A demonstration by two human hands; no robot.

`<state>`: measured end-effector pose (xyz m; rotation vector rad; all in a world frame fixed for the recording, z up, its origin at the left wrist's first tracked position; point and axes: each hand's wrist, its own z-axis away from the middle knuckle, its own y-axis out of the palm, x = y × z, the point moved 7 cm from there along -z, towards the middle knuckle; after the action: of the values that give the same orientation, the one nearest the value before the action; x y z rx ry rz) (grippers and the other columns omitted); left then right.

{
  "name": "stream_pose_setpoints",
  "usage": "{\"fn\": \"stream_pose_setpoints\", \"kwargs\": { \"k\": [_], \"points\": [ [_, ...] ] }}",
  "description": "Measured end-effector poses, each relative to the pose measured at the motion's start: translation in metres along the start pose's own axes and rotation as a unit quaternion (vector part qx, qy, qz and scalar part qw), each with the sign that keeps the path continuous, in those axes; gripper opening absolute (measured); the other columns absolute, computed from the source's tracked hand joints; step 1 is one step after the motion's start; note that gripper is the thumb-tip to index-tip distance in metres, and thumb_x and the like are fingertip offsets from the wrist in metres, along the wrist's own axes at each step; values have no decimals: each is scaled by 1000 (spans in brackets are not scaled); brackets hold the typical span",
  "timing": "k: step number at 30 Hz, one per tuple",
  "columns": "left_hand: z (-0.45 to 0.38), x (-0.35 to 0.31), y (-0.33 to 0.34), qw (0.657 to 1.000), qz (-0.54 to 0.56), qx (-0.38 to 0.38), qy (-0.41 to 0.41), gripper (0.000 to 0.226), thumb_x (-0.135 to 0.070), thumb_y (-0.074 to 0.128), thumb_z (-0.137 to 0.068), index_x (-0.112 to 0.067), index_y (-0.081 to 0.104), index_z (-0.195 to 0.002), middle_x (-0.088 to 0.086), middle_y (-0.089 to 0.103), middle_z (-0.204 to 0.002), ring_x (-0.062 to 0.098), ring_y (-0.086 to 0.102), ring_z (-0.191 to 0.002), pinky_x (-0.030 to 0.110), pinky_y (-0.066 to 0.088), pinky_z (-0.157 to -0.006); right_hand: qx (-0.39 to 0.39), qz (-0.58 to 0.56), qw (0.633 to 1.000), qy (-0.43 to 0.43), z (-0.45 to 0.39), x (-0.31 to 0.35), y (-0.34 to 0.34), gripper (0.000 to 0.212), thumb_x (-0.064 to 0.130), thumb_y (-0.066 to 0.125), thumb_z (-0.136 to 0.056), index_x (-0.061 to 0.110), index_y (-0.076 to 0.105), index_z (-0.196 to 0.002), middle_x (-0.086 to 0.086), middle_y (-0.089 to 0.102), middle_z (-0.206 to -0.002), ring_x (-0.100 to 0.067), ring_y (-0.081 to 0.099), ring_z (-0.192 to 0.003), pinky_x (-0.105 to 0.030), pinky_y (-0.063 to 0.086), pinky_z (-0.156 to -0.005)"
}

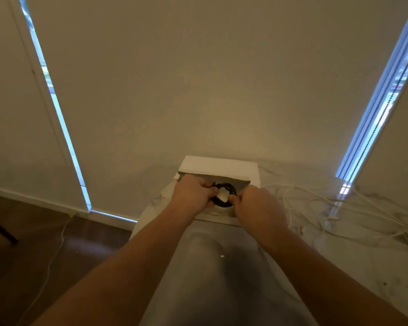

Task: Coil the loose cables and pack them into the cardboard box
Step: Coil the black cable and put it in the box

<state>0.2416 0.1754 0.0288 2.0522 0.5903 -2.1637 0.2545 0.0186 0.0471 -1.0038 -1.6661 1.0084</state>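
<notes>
A black cable wound into a small round coil (229, 187) hangs over the open cardboard box (231, 178) at the far end of the marble table. My left hand (192, 195) grips the coil's left side. My right hand (257, 207) pinches its lower right side. The box's far flap (218, 165) stands open and looks white. Loose white cables (339, 215) lie tangled on the table to the right of the box.
The marble table (351, 267) runs toward me, and its left edge drops to a dark wooden floor (45, 243). A thin white cord (54, 252) trails over the floor. A blind covers the window behind, with a bead chain (372, 128) at the right.
</notes>
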Motion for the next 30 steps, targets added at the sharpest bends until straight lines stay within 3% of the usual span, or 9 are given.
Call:
{"fn": "stream_pose_setpoints", "kwargs": {
  "k": [4,8,11,14,18,20,23,27,30],
  "points": [
    [-19,13,4,996,-91,-4,-1,18,-13,75,-84,-4,75,-100,15,75,-92,27,73,-86,44,60,-82,10,53,999,6,-6,5,4,25,38,54,-95,18,68,-94,0,61,-74,-18,63,-70,-33,57,-69],
    [-25,15,11,972,-233,2,37,18,-19,71,-85,-13,78,-101,12,75,-90,27,70,-87,38,59,-79,42,116,992,-3,-11,9,11,17,26,54,-93,16,66,-101,-3,63,-86,-21,62,-82,-32,54,-71],
    [-30,16,18,953,-302,17,28,17,-22,70,-87,-9,76,-96,13,74,-88,27,69,-83,39,59,-76,64,159,985,-15,-16,11,16,22,24,58,-92,15,64,-111,-6,65,-98,-23,63,-92,-32,52,-77],
    [-35,18,27,927,-371,49,22,18,-22,65,-92,-5,70,-92,12,67,-84,25,63,-78,32,47,-63,65,203,977,-28,-21,12,21,25,21,61,-90,14,64,-113,-7,66,-100,-25,64,-95,-33,52,-77],
    [-40,22,35,904,-419,80,23,19,-18,62,-93,-4,72,-104,10,68,-92,25,62,-82,30,44,-64,52,217,974,-46,-22,13,27,20,24,59,-91,17,66,-109,-4,66,-96,-24,61,-98,-30,42,-69],
    [-44,22,36,895,-437,89,24,22,-19,61,-94,-6,71,-110,11,70,-104,25,65,-91,31,46,-69,45,216,974,-51,-22,13,27,20,26,59,-92,17,66,-108,-4,65,-96,-25,60,-99,-30,40,-69],
    [-46,24,35,886,-455,86,8,25,-21,59,-95,-11,69,-116,9,68,-114,21,59,-88,29,45,-71,50,209,975,-57,-21,13,27,23,28,56,-94,15,65,-110,-6,65,-100,-26,58,-101,-31,38,-71],
    [-46,25,34,886,-459,69,20,19,-19,65,-91,-5,72,-100,13,69,-94,21,57,-78,28,43,-66,39,205,976,-68,-20,14,25,23,26,55,-94,14,65,-110,-7,65,-100,-27,58,-101,-32,37,-71],
    [-46,24,32,872,-487,48,15,20,-25,69,-88,-10,61,-76,10,63,-85,22,60,-74,28,44,-62,25,194,978,-70,-19,15,20,20,26,59,-92,14,67,-107,-7,67,-97,-26,61,-94,-31,40,-69]
  ]
}}
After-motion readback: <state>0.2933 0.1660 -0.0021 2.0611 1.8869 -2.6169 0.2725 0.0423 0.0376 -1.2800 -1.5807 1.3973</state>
